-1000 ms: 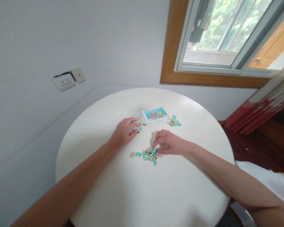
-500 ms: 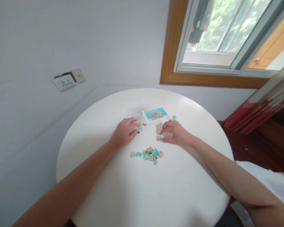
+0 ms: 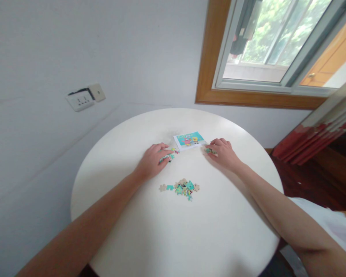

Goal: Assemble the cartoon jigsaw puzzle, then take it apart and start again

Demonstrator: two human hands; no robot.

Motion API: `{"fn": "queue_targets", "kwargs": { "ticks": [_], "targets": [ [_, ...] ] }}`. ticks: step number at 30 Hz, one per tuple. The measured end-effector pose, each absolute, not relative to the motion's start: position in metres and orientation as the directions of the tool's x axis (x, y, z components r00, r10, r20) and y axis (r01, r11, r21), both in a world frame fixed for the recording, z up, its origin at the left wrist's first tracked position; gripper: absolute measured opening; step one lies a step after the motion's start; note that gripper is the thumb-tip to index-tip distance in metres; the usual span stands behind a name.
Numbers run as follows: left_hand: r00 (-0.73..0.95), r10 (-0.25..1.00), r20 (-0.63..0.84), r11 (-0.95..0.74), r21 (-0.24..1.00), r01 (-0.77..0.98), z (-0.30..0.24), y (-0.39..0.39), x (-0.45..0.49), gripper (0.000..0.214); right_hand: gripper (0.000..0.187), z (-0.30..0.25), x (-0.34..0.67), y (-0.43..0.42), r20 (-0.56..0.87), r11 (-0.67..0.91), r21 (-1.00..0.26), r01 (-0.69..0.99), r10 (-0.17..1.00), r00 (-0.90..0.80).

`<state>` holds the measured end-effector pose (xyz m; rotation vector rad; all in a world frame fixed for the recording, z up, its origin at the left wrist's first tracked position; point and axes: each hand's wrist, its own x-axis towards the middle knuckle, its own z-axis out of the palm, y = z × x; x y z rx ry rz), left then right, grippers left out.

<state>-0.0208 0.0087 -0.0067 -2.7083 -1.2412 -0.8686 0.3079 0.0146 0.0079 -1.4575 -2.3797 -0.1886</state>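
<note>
Right hand [image 3: 223, 154] grip curls over puzzle pieces [image 3: 211, 151] under it; holding one? Cannot tell. Left hand [image 3: 151, 163] lies flat.

This looks like a room in a home. The left hand [image 3: 151, 161] and right hand [image 3: 223, 154] lie on a round white table [image 3: 190, 238] set close to a plain white wall [image 3: 60, 46]. Up and left of the left hand, a wall socket [image 3: 80, 100] is fixed to the wall. Above the right hand is a wood-framed sliding window [image 3: 207, 57] with greenery outside. Red-and-white fabric [image 3: 314, 134] hangs right of the right hand. Between the hands lies a cartoon picture card [image 3: 189, 140], and jigsaw pieces [image 3: 181, 188] lie just nearer.
</note>
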Motion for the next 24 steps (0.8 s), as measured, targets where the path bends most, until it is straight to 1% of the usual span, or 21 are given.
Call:
{"fn": "queue_targets", "kwargs": {
  "ticks": [2, 4, 5, 7, 9, 12, 14, 15, 19, 22, 24],
  "targets": [
    [0.524, 0.685, 0.505, -0.684, 0.198, 0.702, -0.007, 0.008, -0.021, 0.03, 0.027, 0.011, 0.303, 0.01, 0.366, 0.591, -0.164, 0.79, 0.78, -0.508],
    [0.525, 0.686, 0.504, -0.684, 0.202, 0.701, -0.007, 0.008, -0.021, 0.03, 0.023, 0.015, 0.296, 0.003, 0.344, 0.725, -0.294, 0.623, 0.689, -0.638],
    [0.525, 0.687, 0.502, -0.683, 0.203, 0.701, -0.007, 0.008, -0.02, 0.03, 0.021, 0.018, 0.291, -0.002, 0.32, 0.768, -0.364, 0.527, 0.635, -0.703],
    [0.523, 0.689, 0.501, -0.682, 0.205, 0.702, -0.008, 0.008, -0.02, 0.03, 0.018, 0.023, 0.281, -0.013, 0.246, 0.788, -0.477, 0.39, 0.546, -0.801],
    [0.524, 0.688, 0.503, -0.684, 0.206, 0.7, -0.009, 0.008, -0.02, 0.03, 0.017, 0.027, 0.273, -0.024, 0.201, 0.781, -0.535, 0.322, 0.489, -0.849],
    [0.529, 0.681, 0.507, -0.69, 0.2, 0.696, -0.01, 0.009, -0.021, 0.029, 0.023, 0.033, 0.266, -0.034, 0.159, 0.782, -0.548, 0.299, 0.448, -0.88],
    [0.533, 0.676, 0.51, -0.693, 0.194, 0.694, -0.011, 0.01, -0.021, 0.028, 0.028, 0.035, 0.265, -0.037, 0.126, 0.78, -0.532, 0.329, 0.457, -0.881],
    [0.535, 0.674, 0.509, -0.695, 0.191, 0.694, -0.011, 0.011, -0.021, 0.028, 0.027, 0.036, 0.265, -0.037, 0.112, 0.777, -0.526, 0.346, 0.467, -0.877],
    [0.548, 0.668, 0.502, -0.701, 0.179, 0.69, -0.013, 0.012, -0.022, 0.029, 0.012, 0.035, 0.268, -0.034, 0.098, 0.757, -0.56, 0.336, 0.463, -0.881],
    [0.55, 0.664, 0.507, -0.703, 0.173, 0.69, -0.014, 0.012, -0.023, 0.028, 0.007, 0.033, 0.269, -0.031, 0.107, 0.727, -0.619, 0.295, 0.451, -0.886],
    [0.551, 0.66, 0.511, -0.705, 0.169, 0.689, -0.015, 0.013, -0.023, 0.028, 0.003, 0.032, 0.27, -0.028, 0.111, 0.7, -0.653, 0.288, 0.465, -0.878]
  ]
}}
